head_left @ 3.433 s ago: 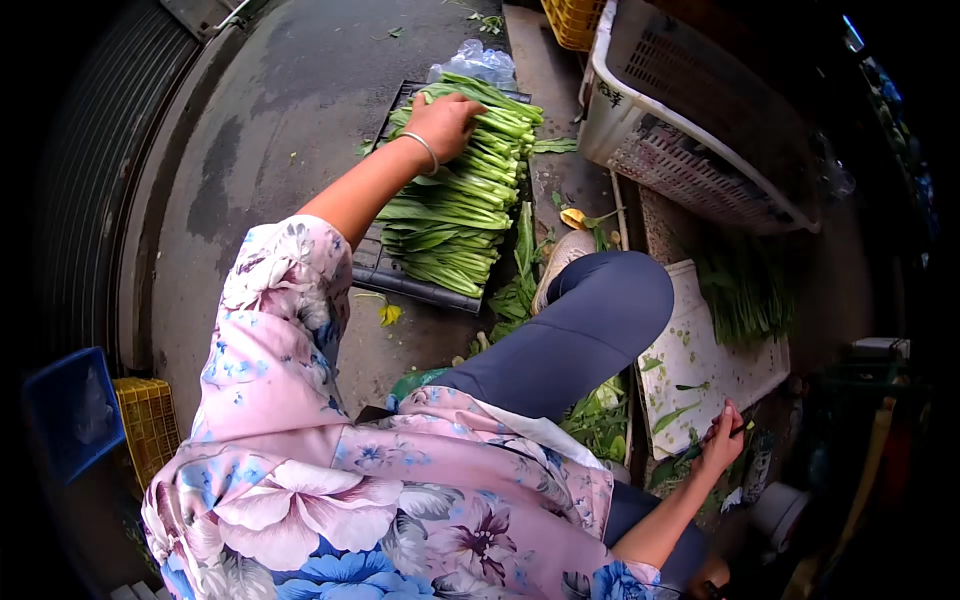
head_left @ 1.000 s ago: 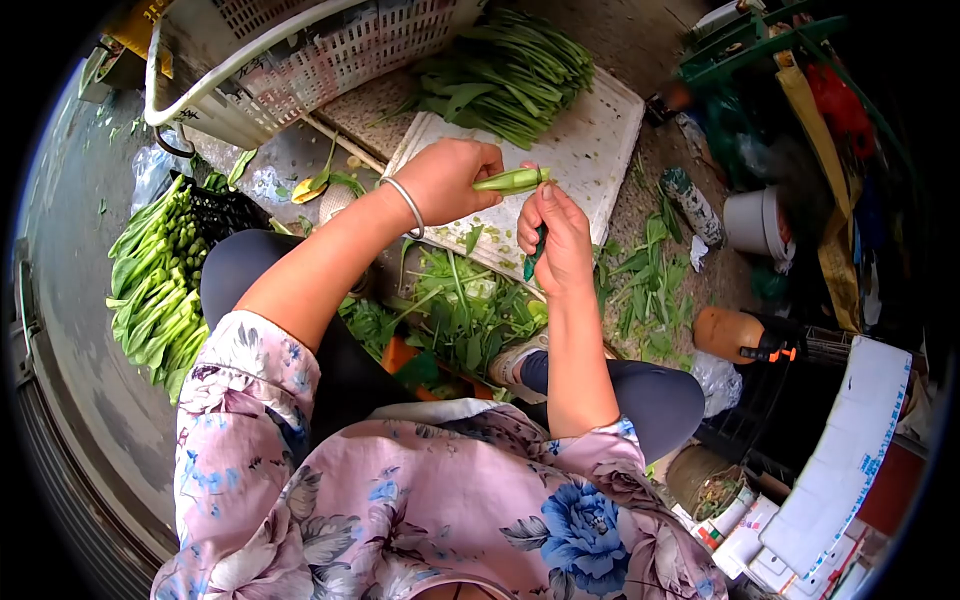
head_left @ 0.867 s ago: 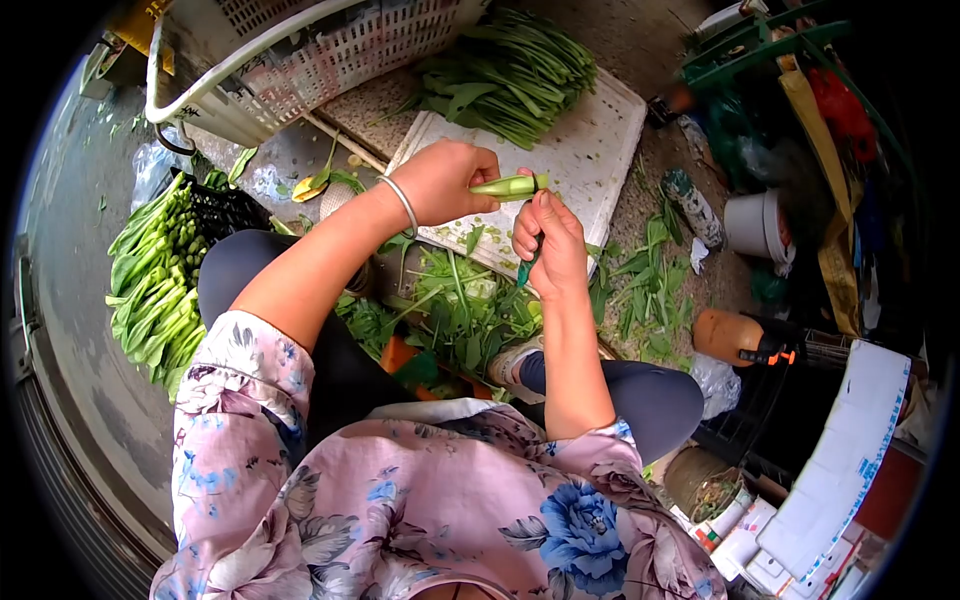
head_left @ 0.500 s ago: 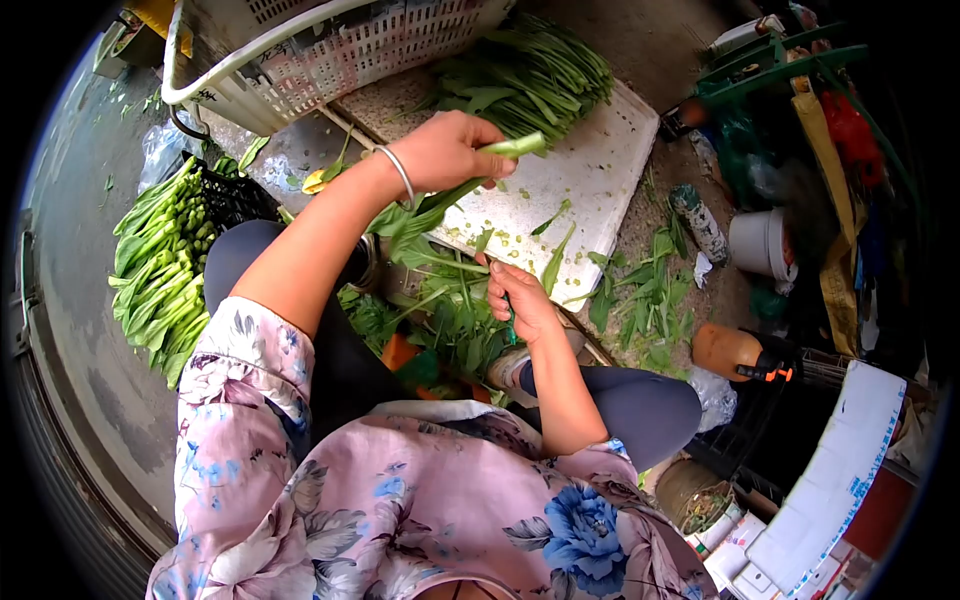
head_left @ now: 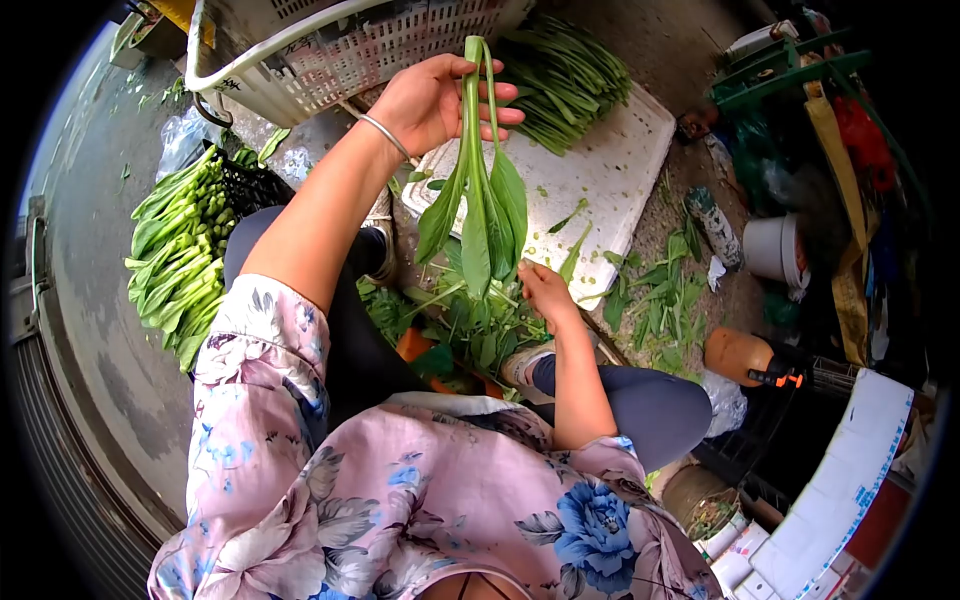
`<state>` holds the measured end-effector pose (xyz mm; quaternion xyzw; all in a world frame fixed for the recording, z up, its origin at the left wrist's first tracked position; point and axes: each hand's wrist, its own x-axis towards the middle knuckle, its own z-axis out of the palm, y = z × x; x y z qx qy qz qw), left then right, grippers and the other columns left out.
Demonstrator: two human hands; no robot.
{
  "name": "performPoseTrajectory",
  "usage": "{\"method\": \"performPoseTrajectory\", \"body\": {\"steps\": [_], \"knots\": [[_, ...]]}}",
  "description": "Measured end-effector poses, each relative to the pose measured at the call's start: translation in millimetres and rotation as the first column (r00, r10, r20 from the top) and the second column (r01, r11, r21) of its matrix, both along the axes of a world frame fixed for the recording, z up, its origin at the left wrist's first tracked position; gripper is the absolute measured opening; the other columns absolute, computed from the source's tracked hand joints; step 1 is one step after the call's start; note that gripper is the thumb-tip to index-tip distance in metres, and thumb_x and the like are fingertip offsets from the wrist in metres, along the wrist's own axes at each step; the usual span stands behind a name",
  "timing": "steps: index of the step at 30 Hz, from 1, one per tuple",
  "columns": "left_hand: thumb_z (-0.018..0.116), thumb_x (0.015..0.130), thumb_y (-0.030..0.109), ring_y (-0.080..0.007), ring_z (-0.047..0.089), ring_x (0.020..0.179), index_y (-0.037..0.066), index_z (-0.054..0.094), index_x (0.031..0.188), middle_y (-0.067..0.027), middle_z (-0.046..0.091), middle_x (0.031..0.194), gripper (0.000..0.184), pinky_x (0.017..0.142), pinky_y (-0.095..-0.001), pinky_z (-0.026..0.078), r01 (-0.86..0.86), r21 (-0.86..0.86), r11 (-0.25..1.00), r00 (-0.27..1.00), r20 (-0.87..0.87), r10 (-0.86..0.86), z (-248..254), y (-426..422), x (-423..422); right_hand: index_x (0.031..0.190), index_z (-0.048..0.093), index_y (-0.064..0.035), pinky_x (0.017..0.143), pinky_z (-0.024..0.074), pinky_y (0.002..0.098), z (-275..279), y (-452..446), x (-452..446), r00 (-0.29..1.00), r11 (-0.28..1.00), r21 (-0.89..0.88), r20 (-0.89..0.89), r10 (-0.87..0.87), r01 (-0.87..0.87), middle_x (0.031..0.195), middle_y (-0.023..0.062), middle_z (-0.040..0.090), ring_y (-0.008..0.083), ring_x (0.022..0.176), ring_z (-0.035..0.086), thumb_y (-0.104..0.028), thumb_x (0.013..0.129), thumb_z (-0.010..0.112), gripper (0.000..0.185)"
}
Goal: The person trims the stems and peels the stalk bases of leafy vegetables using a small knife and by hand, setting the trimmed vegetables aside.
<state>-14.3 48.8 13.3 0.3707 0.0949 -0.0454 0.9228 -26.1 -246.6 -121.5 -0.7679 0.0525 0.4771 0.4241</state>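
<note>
While the left hand (head_left: pixel 435 105) is reaching out over the white board (head_left: pixel 625 165), its fingers are spreading loosely apart, nearly straight, behind the leafy stalk (head_left: pixel 476 185). They are touching the upper part of the stem, with the fingertips showing on its far side; whether the thumb is pinching the stem or the stem is simply lying against the hand, I cannot tell. A pale bangle (head_left: pixel 384 136) is circling the wrist. The right hand (head_left: pixel 546 295) is hovering lower, just beside the hanging leaf tips, and its fingers are curling partly inward. Whether they are grasping anything or touching a leaf, I cannot tell.

The leafy stalk is hanging in front of the board with its blunt, pale-green end pointing toward the top of the view and its leaves toward the person. Its main stem is running almost straight, and a thinner stem is branching alongside it on the right. Below, broad, smooth green leaves with paler midribs are fanning out and narrowing to points.

On the board, a dark green bundle (head_left: pixel 570 85) is lying beside the left hand's fingertips, while small green bits are dotting the white surface. Loose greens (head_left: pixel 470 330) are lying in a heap beneath the leaf tips, and a pile of greens (head_left: pixel 180 260) is filling a black tray (head_left: pixel 250 190) to the left.
</note>
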Motion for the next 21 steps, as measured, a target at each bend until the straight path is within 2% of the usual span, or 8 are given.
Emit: {"method": "performPoseTrajectory", "body": {"steps": [4,8,10,12,14,17,19,21], "knots": [[0.034,0.091,0.024,-0.0336,0.06,0.09,0.001,0.043,0.115,-0.0154,0.058,0.1,0.034,0.076,-0.0431,0.051,0.049,0.002,0.999,0.998,-0.04,-0.049,0.5,-3.4,0.4,0.122,0.05,-0.0096,0.04,0.0276,0.0202,35.4,8.8,21.5,0.974,0.959,0.19,0.046,-0.221,0.208,0.062,-0.0038,0.043,0.0049,0.048,0.036,-0.032,0.09,0.049,0.039],[0.05,0.09,0.029,-0.0164,0.064,0.078,0.005,0.051,0.107,-0.0065,0.062,0.091,0.03,0.059,-0.0253,0.05,0.224,0.536,0.814,0.974,-0.105,-0.2,3.9,-19.8,-2.9,0.122,0.048,-0.0055,0.044,0.0301,0.0189,90.3,32.6,44.0,0.941,0.879,0.42,0.138,-0.308,0.227,0.065,-0.0032,0.043,0.0051,0.051,0.037,-0.028,0.092,0.046,0.038],[0.055,0.087,0.028,-0.012,0.063,0.073,0.003,0.053,0.103,-0.0049,0.063,0.087,0.03,0.055,-0.0209,0.046,0.275,0.634,0.723,0.959,-0.125,-0.255,-3.2,-28.7,-3.8,0.126,0.044,-0.0036,0.044,0.0294,0.0179,114.3,47.5,45.8,0.952,0.713,0.686,0.095,-0.291,0.15,0.063,-0.003,0.043,0.0048,0.051,0.038,-0.027,0.089,0.052,0.044],[0.059,0.084,0.021,-0.0101,0.059,0.066,-0.002,0.057,0.094,-0.006,0.063,0.08,0.025,0.056,-0.0242,0.047,0.255,0.645,0.721,0.957,-0.06,-0.284,-12.4,-39.3,-6.3,0.125,0.044,-0.0029,0.044,0.0295,0.0175,128.1,61.9,43.9,0.962,0.678,0.72,0.056,-0.267,0.146,0.064,-0.0023,0.043,0.0051,0.051,0.038,-0.026,0.09,0.051,0.043],[0.061,0.082,0.017,-0.0103,0.057,0.062,-0.004,0.06,0.085,-0.0063,0.063,0.073,0.021,0.058,-0.0233,0.048,0.254,0.78,0.572,0.951,-0.093,-0.295,-17.0,-44.5,-8.9,0.124,0.045,-0.0022,0.044,0.0296,0.0172,127.3,71.5,42.3,0.974,0.639,0.757,0.013,-0.227,0.139,0.065,-0.0015,0.042,0.0054,0.051,0.038,-0.025,0.09,0.051,0.041],[0.059,0.084,0.016,-0.0107,0.059,0.062,-0.003,0.058,0.087,-0.0061,0.063,0.075,0.02,0.056,-0.0236,0.047,0.277,0.8,0.532,0.944,-0.124,-0.305,-23.9,-47.5,-11.7,0.124,0.043,-0.0007,0.043,0.0291,0.017,116.7,75.3,43.1,0.982,0.683,0.721,0.016,-0.187,0.118,0.064,-0.0019,0.041,0.0053,0.05,0.038,-0.023,0.089,0.052,0.042],[0.063,0.081,0.017,-0.0133,0.057,0.058,-0.004,0.059,0.08,-0.0091,0.063,0.069,0.021,0.055,-0.0273,0.046,0.192,0.926,0.324,0.948,-0.09,-0.306,-23.7,-48.2,-14.1,0.125,0.043,-0.0021,0.042,0.0284,0.0175,111.0,71.1,45.3,0.986,0.678,0.721,-0.04,-0.165,0.143,0.063,-0.0022,0.041,0.0053,0.05,0.037,-0.023,0.089,0.053,0.043],[0.064,0.079,0.017,-0.0158,0.056,0.056,-0.004,0.059,0.079,-0.011,0.062,0.067,0.022,0.055,-0.0293,0.045,0.161,0.949,0.272,0.952,-0.076,-0.298,-24.6,-50.0,-16.6,0.126,0.042,-0.0035,0.042,0.0278,0.018,103.4,66.6,44.9,0.985,0.676,0.717,-0.095,-0.146,0.17,0.062,-0.0025,0.04,0.0054,0.049,0.037,-0.023,0.088,0.054,0.044]]}}
